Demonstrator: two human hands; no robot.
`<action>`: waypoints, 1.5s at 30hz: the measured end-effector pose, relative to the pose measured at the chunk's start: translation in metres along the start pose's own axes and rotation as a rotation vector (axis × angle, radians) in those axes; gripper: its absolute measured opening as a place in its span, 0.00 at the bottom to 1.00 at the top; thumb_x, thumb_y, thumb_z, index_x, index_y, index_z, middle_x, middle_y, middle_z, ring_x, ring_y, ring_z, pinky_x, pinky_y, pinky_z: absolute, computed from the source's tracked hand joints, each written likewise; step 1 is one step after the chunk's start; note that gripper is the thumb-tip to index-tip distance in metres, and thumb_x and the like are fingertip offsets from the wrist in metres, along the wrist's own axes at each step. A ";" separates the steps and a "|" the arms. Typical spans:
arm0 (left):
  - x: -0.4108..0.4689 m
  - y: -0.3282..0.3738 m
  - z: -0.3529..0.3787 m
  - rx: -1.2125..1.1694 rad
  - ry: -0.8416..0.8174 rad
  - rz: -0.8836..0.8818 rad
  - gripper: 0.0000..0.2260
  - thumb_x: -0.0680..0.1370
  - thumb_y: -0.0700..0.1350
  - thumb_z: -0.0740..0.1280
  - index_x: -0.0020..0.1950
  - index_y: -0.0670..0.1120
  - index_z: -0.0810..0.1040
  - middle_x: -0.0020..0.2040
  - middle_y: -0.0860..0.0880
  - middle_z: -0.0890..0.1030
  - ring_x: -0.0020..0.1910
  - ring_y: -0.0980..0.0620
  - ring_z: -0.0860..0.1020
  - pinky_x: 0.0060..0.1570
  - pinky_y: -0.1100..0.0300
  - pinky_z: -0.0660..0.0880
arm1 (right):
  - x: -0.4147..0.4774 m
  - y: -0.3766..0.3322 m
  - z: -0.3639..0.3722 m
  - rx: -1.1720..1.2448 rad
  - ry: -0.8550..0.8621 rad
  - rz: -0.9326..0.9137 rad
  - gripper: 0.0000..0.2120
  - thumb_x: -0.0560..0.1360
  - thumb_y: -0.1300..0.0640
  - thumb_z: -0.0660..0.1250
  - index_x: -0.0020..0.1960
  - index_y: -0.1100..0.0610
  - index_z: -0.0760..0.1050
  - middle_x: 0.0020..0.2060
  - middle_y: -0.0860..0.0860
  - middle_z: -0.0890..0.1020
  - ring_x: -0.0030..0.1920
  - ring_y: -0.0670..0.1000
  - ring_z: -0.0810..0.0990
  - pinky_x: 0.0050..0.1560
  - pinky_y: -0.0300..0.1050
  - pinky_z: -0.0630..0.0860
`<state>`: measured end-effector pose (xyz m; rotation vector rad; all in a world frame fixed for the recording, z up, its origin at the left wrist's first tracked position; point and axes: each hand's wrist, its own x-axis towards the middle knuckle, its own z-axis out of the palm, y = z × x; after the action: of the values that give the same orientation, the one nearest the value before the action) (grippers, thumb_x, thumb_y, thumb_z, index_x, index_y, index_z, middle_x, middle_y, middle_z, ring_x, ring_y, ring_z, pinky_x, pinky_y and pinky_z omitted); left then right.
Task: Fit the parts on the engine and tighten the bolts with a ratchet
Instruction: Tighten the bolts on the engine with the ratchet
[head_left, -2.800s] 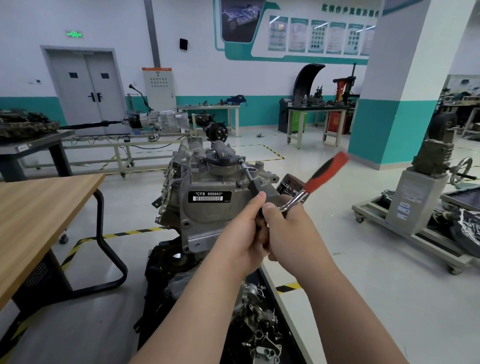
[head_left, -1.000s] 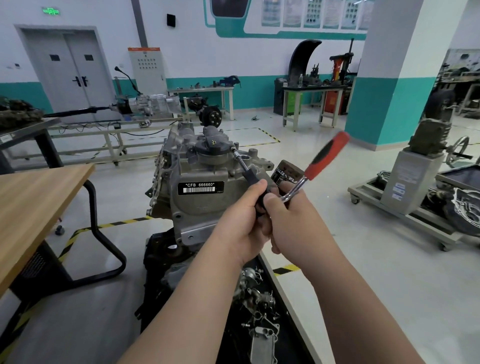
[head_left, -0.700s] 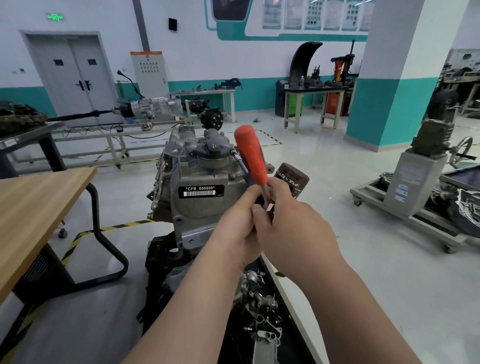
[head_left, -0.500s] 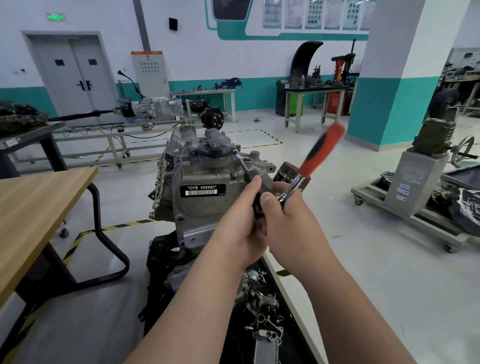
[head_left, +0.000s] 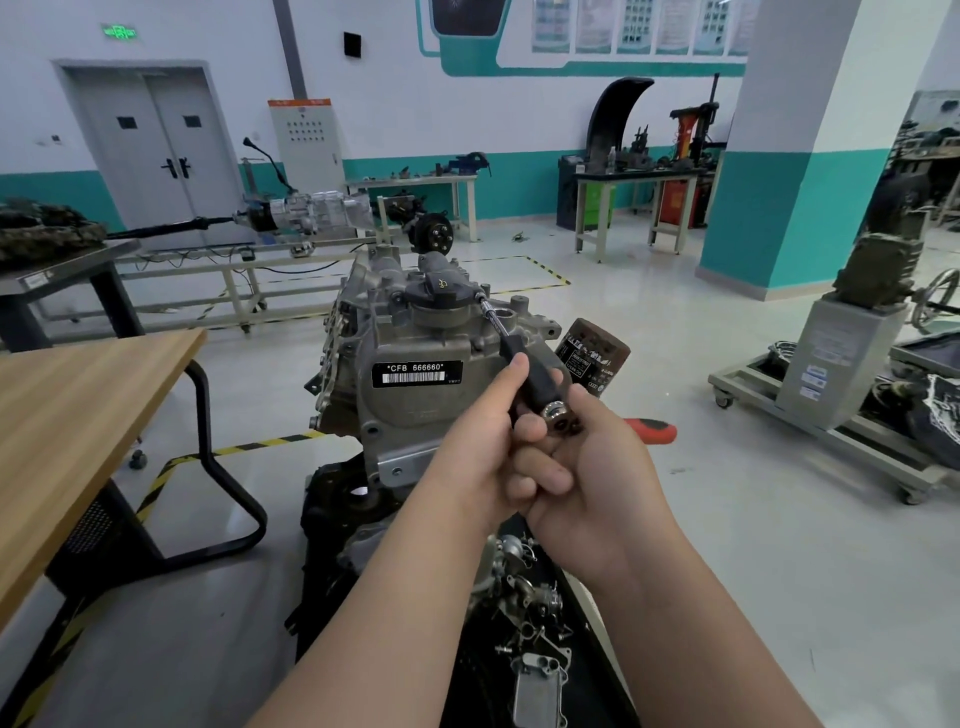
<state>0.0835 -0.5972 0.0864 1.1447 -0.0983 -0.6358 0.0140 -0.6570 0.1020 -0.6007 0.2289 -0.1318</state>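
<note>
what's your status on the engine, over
Left hand grips the extension, right hand holds the ratchet. Extension tip on the engine top by the filler cap. Oil filter close beside the hands.

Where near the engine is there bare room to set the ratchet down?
The wooden tabletop left of the engine shows bare surface. The black tray below the engine is crowded with loose metal parts; the engine's top is packed with fittings.
</note>
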 end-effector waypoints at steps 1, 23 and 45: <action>0.001 0.000 0.000 0.017 0.007 0.001 0.18 0.74 0.64 0.65 0.49 0.50 0.81 0.23 0.55 0.71 0.18 0.56 0.71 0.17 0.69 0.60 | 0.000 -0.002 0.000 0.029 -0.009 0.008 0.17 0.83 0.48 0.55 0.63 0.55 0.75 0.27 0.50 0.71 0.17 0.45 0.60 0.19 0.37 0.64; 0.007 -0.001 0.003 -0.130 -0.082 -0.023 0.22 0.78 0.56 0.64 0.28 0.47 0.82 0.26 0.51 0.79 0.25 0.56 0.79 0.25 0.66 0.73 | -0.003 -0.012 0.004 -2.042 0.314 -0.687 0.20 0.82 0.47 0.52 0.71 0.51 0.53 0.42 0.50 0.77 0.41 0.56 0.77 0.35 0.47 0.66; -0.005 0.012 -0.002 -0.029 -0.060 -0.025 0.23 0.79 0.58 0.61 0.30 0.44 0.78 0.18 0.51 0.72 0.14 0.57 0.69 0.15 0.69 0.64 | 0.003 0.002 0.007 0.098 0.006 -0.079 0.12 0.82 0.51 0.56 0.54 0.58 0.74 0.27 0.52 0.74 0.18 0.47 0.64 0.22 0.39 0.69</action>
<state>0.0855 -0.5898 0.0975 1.1006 -0.1256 -0.6917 0.0185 -0.6519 0.1055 -0.5117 0.2036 -0.2202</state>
